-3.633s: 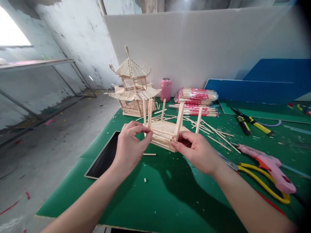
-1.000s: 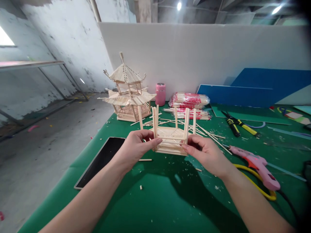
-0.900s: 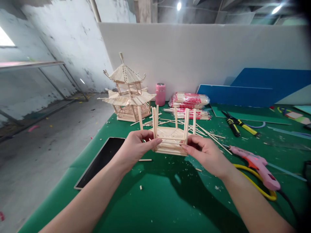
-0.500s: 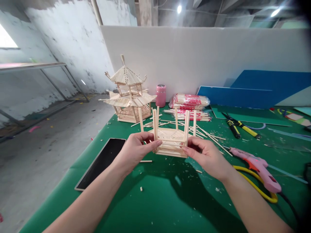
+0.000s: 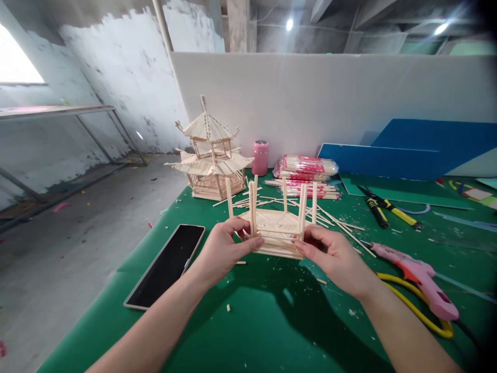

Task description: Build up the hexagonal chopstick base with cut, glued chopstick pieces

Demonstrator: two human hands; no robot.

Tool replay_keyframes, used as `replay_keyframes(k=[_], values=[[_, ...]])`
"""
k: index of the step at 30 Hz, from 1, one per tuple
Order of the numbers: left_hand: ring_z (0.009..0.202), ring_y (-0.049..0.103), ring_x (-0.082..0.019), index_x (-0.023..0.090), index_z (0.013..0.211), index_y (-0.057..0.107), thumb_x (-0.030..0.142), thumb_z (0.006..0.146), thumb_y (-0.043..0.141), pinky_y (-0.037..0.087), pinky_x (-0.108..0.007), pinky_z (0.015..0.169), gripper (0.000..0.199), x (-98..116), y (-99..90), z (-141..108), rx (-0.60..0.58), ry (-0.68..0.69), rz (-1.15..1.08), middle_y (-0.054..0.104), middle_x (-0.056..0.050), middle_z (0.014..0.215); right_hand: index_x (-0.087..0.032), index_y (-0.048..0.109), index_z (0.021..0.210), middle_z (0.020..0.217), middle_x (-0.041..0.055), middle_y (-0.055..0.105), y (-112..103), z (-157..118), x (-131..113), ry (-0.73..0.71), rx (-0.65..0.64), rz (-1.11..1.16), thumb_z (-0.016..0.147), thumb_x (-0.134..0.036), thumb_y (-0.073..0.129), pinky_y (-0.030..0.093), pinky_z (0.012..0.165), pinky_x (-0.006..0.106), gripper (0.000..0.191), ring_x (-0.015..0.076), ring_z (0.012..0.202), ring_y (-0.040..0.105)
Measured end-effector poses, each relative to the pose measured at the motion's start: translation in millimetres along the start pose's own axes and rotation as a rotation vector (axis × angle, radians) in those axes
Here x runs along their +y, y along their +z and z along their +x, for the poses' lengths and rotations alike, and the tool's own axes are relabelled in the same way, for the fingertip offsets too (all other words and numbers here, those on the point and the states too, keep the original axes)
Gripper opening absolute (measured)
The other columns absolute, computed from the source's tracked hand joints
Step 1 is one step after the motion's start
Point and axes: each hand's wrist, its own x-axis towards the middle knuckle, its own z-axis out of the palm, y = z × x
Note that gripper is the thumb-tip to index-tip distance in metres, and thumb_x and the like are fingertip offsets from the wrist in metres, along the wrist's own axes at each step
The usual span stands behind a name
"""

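Note:
A small frame of pale wooden sticks (image 5: 277, 234), with several upright posts and a floor of sticks, is held between both hands over the green table. My left hand (image 5: 229, 246) grips its left side, thumb along the front edge. On the right side, my right hand (image 5: 330, 256) pinches the base near the front corner. The fingertips behind the frame are partly hidden. Behind it to the left stands a two-tiered stick pavilion (image 5: 209, 160). Loose sticks (image 5: 337, 221) lie on the table behind the frame.
A black phone (image 5: 166, 267) lies at left. Behind are a pink canister (image 5: 260, 158) and wrapped stick bundles (image 5: 306, 167). At right are yellow-black pliers (image 5: 388, 207), a pink glue gun (image 5: 417, 277) and a yellow loop (image 5: 421, 305). The green table (image 5: 240, 336) ends at the left.
The whole view has shifted slightly, so things appear a little lower and farther right. The frame looks tipped slightly, its floor showing a bit differently. Both hands keep their hold.

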Motion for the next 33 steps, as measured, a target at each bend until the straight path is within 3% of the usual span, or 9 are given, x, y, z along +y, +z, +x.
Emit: replay_keyframes(k=[9,17,21,28,33], values=[[0.069,0.052,-0.015,0.018,0.071,0.068,0.032,0.066,0.065,0.04,-0.027,0.065,0.014,-5,0.2,1,0.008,0.0,-0.07,0.062,-0.002,0.073,-0.018,0.052,0.072,0.068,-0.0011,0.047,0,0,-1,-0.005,0.007,-0.012,0.083,-0.034,0.05,0.037,0.06,0.025,0.02,0.0125,0.065,0.044],[0.065,0.049,-0.014,0.019,0.071,0.066,0.032,0.067,0.065,0.04,-0.027,0.062,0.014,-6,1.5,0,0.053,0.058,0.009,0.059,-0.001,0.07,-0.017,0.053,0.075,0.076,0.0022,0.053,1,0,1,-0.002,-0.004,0.01,0.083,-0.034,0.05,0.039,0.065,0.027,0.019,0.016,0.075,0.049],[0.063,0.049,-0.013,0.019,0.082,0.062,0.033,0.062,0.069,0.039,-0.024,0.055,0.026,-9,3.2,-9,0.214,0.073,0.15,0.055,0.001,0.069,-0.017,0.055,0.076,0.074,0.0011,0.052,2,0,1,-0.002,0.029,0.018,0.082,-0.033,0.05,0.039,0.062,0.026,0.018,0.0141,0.069,0.047],[0.069,0.052,-0.012,0.019,0.069,0.058,0.02,0.073,0.06,0.042,-0.024,0.06,0.005,-14,18.2,-31,0.486,0.289,0.248,0.056,0.0,0.075,-0.018,0.056,0.073,0.073,0.0003,0.052,12,-2,-3,-0.046,0.084,-0.039,0.082,-0.029,0.05,0.037,0.059,0.024,0.016,0.0125,0.065,0.046],[0.068,0.054,-0.011,0.018,0.074,0.062,0.023,0.074,0.062,0.043,-0.022,0.06,0.004,-17,23.9,-38,0.564,0.244,0.245,0.057,0.0,0.075,-0.019,0.057,0.073,0.071,-0.0002,0.053,29,-6,-5,-0.116,0.146,-0.088,0.082,-0.024,0.05,0.038,0.058,0.022,0.013,0.0122,0.064,0.047]])
